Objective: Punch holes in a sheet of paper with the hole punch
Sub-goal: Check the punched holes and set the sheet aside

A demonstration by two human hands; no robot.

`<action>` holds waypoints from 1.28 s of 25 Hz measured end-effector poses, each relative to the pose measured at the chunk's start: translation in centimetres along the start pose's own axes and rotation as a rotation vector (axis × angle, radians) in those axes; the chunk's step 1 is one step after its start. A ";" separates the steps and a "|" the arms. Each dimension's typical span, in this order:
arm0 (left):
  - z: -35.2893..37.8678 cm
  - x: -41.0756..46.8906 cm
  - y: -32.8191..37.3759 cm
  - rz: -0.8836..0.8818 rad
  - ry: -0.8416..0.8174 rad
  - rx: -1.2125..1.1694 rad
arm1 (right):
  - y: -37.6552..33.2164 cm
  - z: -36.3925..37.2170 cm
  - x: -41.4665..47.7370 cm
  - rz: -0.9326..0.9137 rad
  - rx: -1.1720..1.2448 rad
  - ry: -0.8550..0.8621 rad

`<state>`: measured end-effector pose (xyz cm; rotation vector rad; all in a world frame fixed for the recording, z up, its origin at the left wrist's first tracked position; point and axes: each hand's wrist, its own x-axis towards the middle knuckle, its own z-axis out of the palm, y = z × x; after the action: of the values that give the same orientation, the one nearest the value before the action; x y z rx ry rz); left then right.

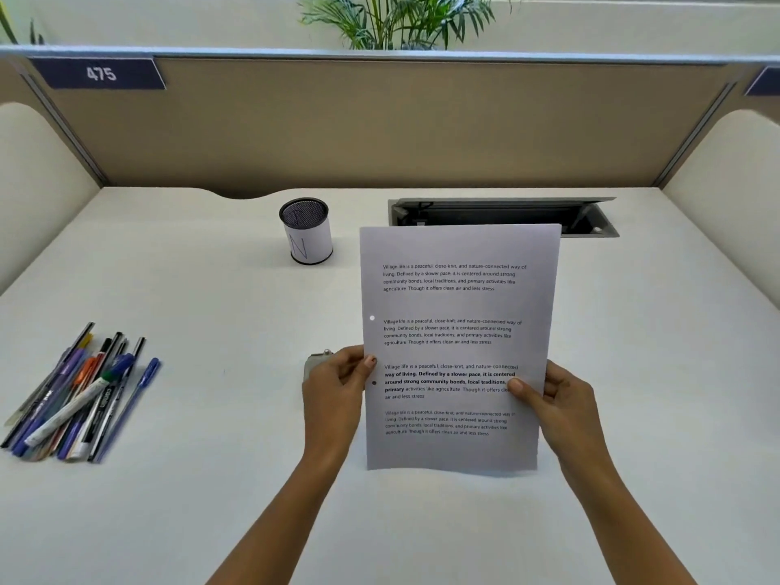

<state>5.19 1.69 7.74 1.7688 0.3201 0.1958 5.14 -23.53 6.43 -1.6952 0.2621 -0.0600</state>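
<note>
I hold a printed sheet of paper [458,306] upright above the white desk, lifted toward the camera. My left hand [335,392] pinches its left edge and my right hand [557,401] grips its right edge lower down. Two punched holes show along the left margin, one pale above my left thumb and one dark just below it. The hole punch [315,361] is grey metal and lies on the desk behind my left hand, mostly hidden by it.
A mesh pen cup [307,230] wrapped in white paper stands behind the sheet, to the left. A pile of several pens and markers [80,394] lies at the left. An open cable tray [502,213] is set into the desk at the back, before the partition wall.
</note>
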 end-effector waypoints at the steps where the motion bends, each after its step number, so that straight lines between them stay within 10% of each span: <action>1: 0.0 0.1 0.2 0.011 0.013 -0.006 | -0.2 0.1 -0.1 -0.024 0.021 0.000; 11: 1.8 0.7 3.0 0.326 0.203 -0.196 | -2.8 1.1 0.5 -0.262 0.192 0.159; 32: 6.0 1.0 -0.6 0.255 0.120 -0.182 | 0.8 0.1 2.4 -0.234 0.032 0.321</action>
<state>7.93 -3.43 5.76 1.6164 0.1563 0.4997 7.35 -24.01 5.41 -1.6740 0.2983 -0.5105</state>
